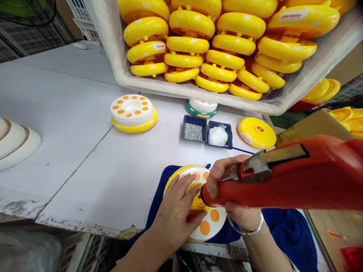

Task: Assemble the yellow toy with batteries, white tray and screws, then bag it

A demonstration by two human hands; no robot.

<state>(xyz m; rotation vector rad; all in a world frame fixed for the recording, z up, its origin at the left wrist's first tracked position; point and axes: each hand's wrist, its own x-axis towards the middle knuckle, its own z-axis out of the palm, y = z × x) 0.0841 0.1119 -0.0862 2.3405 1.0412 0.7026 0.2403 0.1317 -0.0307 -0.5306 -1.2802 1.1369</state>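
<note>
On a dark blue cloth [159, 206] lies a round yellow-and-white plastic part [217, 228] with orange dots and a yellow hub. My left hand [177, 207] rests flat on it, fingers stretched out over the dots. An orange-red power screwdriver [283, 181] is gripped by my right hand [227, 177], which wears a silver bangle [256, 228]. The tool's dark nose points at the yellow hub, close by my left thumb and index finger. Its tip is hidden, so contact cannot be seen.
Ahead stand a compartment of small screws [193, 131] and one with white grease-like stuff [218, 135]. A yellow disc [256, 132] lies right, a dotted stack [133, 113] left. A large white bin [147, 88] of yellow parts overhangs the back; white rings [17, 145] sit far left.
</note>
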